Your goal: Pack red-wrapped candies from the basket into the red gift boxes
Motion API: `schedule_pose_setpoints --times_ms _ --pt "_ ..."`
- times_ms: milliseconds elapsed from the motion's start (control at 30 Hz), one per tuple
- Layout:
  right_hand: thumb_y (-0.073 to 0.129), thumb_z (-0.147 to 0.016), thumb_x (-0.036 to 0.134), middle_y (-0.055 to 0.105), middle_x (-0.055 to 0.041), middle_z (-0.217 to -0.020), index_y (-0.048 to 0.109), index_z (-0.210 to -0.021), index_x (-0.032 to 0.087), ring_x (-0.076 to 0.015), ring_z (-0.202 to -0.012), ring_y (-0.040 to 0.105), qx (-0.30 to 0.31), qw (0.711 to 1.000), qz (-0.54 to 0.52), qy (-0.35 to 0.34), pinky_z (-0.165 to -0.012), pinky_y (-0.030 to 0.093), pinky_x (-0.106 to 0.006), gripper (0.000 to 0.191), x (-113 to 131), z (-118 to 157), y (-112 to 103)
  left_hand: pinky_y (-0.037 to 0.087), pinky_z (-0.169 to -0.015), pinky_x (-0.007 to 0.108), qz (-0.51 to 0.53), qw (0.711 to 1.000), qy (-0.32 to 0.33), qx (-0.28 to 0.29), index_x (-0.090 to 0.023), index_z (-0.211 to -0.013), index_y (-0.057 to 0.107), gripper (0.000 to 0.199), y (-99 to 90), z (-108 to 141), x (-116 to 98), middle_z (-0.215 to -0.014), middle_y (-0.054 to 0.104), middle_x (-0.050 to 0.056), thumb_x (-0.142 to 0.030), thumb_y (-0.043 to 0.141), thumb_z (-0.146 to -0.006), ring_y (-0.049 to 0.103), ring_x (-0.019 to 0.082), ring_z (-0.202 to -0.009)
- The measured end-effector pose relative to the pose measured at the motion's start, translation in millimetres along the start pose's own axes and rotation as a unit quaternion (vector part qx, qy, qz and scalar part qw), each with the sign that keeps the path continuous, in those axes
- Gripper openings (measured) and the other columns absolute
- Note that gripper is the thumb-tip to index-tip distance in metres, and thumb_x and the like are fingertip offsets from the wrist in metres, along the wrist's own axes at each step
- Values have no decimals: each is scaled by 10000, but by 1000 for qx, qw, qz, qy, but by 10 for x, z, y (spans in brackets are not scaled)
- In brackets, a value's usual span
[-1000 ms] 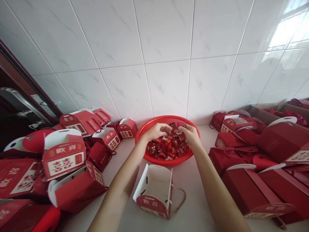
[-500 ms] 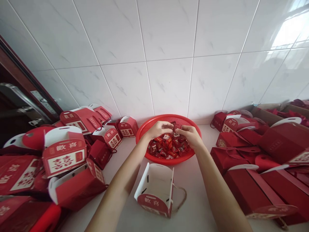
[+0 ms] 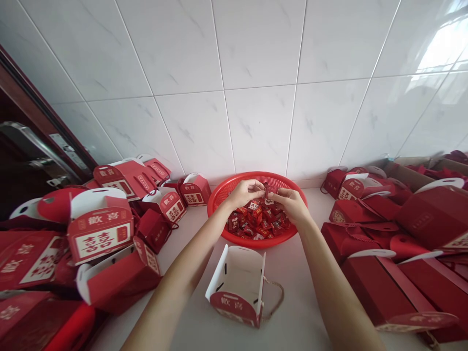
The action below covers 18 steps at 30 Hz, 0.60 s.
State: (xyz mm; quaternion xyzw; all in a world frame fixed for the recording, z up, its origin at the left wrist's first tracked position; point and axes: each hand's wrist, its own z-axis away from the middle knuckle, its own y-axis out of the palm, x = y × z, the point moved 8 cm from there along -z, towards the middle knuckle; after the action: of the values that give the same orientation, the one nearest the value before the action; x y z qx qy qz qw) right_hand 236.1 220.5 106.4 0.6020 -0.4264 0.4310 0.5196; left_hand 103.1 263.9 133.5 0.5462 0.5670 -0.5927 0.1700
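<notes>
Over a red plastic basket (image 3: 252,176) heaped with red-wrapped candies (image 3: 252,226), both my hands work close together. My right hand (image 3: 292,202) pinches a dark red wrapped candy (image 3: 271,194) between thumb and fingers. Just left of it, the fingers of my left hand (image 3: 246,192) are curled together at the tips; what they hold, if anything, is hidden. In front of the basket lies an open red gift box (image 3: 237,280), white inside, with a rope handle (image 3: 280,295) out to its right.
Red gift boxes (image 3: 100,234) are piled on the left, and more red boxes (image 3: 383,287) crowd the right. Behind the basket rises a white tiled wall (image 3: 256,126). A dark door with a metal handle (image 3: 36,146) stands at far left.
The view has shifted slightly. My hands stay over the basket in nearly the same pose, the right still pinching the candy. The open box has not moved.
</notes>
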Motion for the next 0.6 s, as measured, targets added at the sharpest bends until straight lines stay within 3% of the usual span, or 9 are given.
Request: schedule_pose_setpoints --times_ms 200,300,367,433,533,600 --pt "858 -570 393 693 -22 -704 693 -676 175 -168 -670 632 -43 998 -32 -10 -613 543 -280 293 -55 -59 -115 531 -767 258 -75 995 -62 4 -167 -984 683 211 -29 26 98 -962 747 41 -326 570 -902 686 157 -854" --pt "849 -586 388 681 -17 -769 684 -705 187 -175 -759 636 -58 997 -52 -19 -673 595 -302 287 -53 -86 -149 489 -673 254 -161 979 -125 -6 -180 -806 695 130 -110 59 256 -796 723 21 -223 588 -866 669 167 -769" --pt "855 -579 371 666 -19 -783 670 -693 188 -184 -795 635 -53 996 -64 -19 -701 621 -330 284 -51 -95 -140 459 -641 268 -222 960 -169 -4 -180 -631 642 179 -156 90 366 -674 670 19 -154 637 -808 651 186 -736" --pt "854 -585 361 654 -19 -786 654 -682 190 -187 -804 637 -44 996 -71 -17 -721 635 -351 281 -49 -96 -124 463 -641 285 -266 941 -211 10 -175 -598 620 216 -177 123 464 -667 653 27 -161 667 -809 649 203 -743" --pt "844 -607 368 642 -17 -795 642 -693 191 -183 -801 641 -35 996 -79 -14 -752 643 -368 282 -50 -93 -106 544 -755 331 -305 912 -273 35 -159 -928 692 134 -187 171 582 -966 695 57 -287 656 -907 662 208 -887" --pt "847 -600 366 626 -11 -790 631 -686 190 -178 -803 635 -33 996 -81 -16 -765 644 -369 292 -49 -91 -101 565 -853 394 -318 898 -302 45 -172 -1169 637 281 -192 192 641 -1178 650 83 -347 622 -950 649 215 -1012"
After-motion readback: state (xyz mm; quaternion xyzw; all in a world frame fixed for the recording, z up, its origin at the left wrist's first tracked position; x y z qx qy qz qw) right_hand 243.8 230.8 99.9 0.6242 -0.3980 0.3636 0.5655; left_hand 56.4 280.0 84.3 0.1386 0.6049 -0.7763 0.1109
